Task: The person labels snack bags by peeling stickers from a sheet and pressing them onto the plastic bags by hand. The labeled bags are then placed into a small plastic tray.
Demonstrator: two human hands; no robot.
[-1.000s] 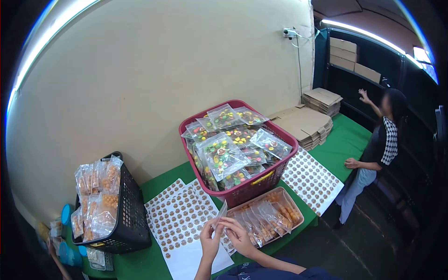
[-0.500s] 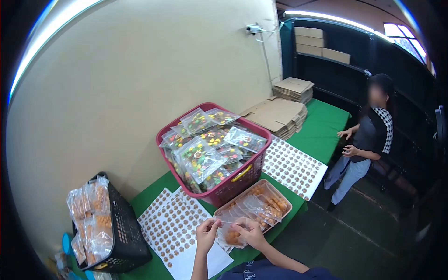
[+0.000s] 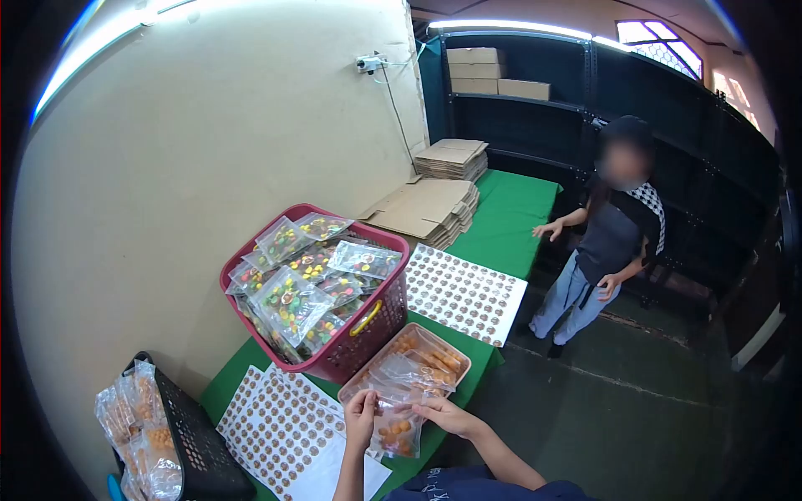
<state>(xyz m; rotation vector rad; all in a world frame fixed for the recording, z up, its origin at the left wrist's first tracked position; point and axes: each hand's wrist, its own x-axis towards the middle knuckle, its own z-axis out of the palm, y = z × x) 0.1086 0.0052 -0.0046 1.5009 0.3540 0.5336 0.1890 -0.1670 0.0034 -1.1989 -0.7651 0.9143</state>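
Head view looks down on a green tabletop (image 3: 510,209) set against a cream wall. The left hand (image 3: 361,416) and the right hand (image 3: 443,412) both pinch the top edge of a clear packet (image 3: 393,432) holding orange snacks. The fingertips of each hand are pressed together on the plastic, left at one corner and right at the other. The clear packet hangs between them over the near edge of the tabletop, just in front of a shallow tray (image 3: 460,362) filled with more packets of the same kind.

Behind the tray, touching or nearly touching it, stands a red basket (image 3: 368,334) heaped with packets of multicoloured sweets. Sticker sheets (image 3: 284,422) covered in round brown labels lie to the left of the hands, and another sticker sheet (image 3: 464,292) lies to the right of the red basket. At the far left a black basket (image 3: 196,438) carries more packets of orange snacks along its side.

Farther along the tabletop sit stacks of flattened cardboard (image 3: 426,209). A co-worker (image 3: 614,238) stands beside the far end, well apart from the hands, with one hand (image 3: 550,230) resting on the green surface. Dark shelving (image 3: 535,125) behind bears a few closed cartons (image 3: 484,71).
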